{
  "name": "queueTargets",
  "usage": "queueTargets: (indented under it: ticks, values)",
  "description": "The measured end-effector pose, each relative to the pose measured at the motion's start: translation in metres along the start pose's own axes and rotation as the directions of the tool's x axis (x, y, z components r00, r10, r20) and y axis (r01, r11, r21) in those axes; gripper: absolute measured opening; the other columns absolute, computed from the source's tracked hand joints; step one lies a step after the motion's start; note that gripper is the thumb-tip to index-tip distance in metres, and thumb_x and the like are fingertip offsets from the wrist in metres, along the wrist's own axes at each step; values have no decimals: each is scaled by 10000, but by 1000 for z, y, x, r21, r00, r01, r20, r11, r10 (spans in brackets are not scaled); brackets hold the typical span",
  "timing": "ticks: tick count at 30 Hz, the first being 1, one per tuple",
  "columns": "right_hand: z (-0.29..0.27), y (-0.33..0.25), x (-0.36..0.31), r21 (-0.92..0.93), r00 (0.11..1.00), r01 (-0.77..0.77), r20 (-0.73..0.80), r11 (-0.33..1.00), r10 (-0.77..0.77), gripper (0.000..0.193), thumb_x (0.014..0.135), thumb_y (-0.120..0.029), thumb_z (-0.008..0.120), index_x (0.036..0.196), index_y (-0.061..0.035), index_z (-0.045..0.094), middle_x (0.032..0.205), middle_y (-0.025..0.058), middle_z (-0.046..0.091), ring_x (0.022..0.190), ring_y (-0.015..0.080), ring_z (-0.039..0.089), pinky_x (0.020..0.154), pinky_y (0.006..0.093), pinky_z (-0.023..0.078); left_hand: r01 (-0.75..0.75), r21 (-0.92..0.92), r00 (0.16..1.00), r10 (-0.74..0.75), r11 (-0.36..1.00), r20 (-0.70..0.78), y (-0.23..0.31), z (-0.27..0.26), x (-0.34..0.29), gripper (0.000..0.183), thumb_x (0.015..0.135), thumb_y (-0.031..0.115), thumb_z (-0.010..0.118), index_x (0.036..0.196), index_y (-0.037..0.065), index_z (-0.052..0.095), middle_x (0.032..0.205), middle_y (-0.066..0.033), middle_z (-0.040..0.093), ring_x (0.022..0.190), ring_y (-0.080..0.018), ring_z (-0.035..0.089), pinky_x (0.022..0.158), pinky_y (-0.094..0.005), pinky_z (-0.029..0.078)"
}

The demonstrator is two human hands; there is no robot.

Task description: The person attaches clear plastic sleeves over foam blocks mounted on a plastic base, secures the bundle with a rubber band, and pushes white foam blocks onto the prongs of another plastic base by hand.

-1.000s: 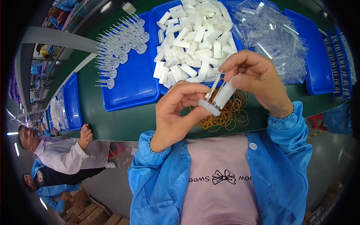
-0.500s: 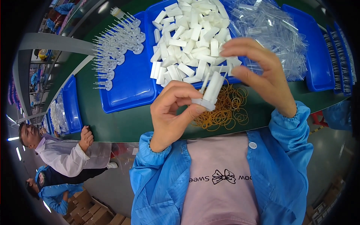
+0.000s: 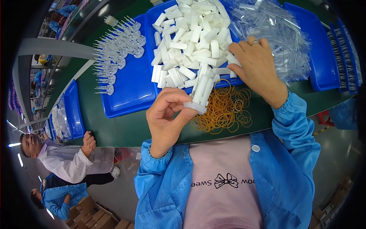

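Note:
My left hand (image 3: 167,114) is closed on the round base of a translucent plastic pronged holder (image 3: 197,107), which tilts up and away over the tray's near edge. White foam blocks (image 3: 203,86) stand among its prongs; how many is hard to tell. My right hand (image 3: 253,63), with a ring on one finger, is at the right side of the tray of blocks. Its thumb and fingers close around a white block (image 3: 231,59), partly hidden by the fingers. A heap of white blocks (image 3: 190,42) fills the blue tray (image 3: 151,23) in front of me.
Brown rubber bands (image 3: 221,110) lie on the green table below the tray. Several similar pronged holders (image 3: 118,57) stand in the left blue tray (image 3: 126,101). Clear plastic sleeves (image 3: 270,34) are piled at right. Two other people (image 3: 63,160) are at the left.
My right hand, earlier raised with fingers apart, has lowered to the tray's right side and closed on a white block. My left hand has shifted slightly left with the holder.

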State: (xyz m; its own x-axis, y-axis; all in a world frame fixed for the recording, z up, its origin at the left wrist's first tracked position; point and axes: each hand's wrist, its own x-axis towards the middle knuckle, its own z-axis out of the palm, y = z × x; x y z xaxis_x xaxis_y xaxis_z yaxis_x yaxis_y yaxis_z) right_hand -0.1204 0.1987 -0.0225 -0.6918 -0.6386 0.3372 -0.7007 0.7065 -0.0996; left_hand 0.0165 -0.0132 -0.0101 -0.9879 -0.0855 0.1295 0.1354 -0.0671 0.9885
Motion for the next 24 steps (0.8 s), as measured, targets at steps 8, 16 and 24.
queueTargets:
  ticks: [8,16,24]
  values:
    - [-3,0,-4,130,996,-16,-80,991,27,368,750,-137,683,1084,-53,553,813,61,586,872,201,549,743,346,391,-48,125,999,50,991,-20,2,3,-3,203,754,-56,686,951,-15,652,996,-101,589,869,-172,598,774,-283,500]
    - [-12,-4,-1,852,918,-229,350,-470,186,299,928,-235,535,1168,-59,520,982,26,587,898,105,542,815,281,444,-202,248,979,195,947,52,13,24,5,217,736,-68,669,939,8,688,957,-101,616,847,-177,600,717,-264,484]
    - [-13,-14,0,855,897,-249,381,-456,224,312,923,-256,535,1168,-69,491,951,34,564,883,108,526,794,282,440,-227,279,974,211,933,85,13,29,8,232,737,-87,653,946,9,687,952,-100,617,826,-173,602,689,-254,483]
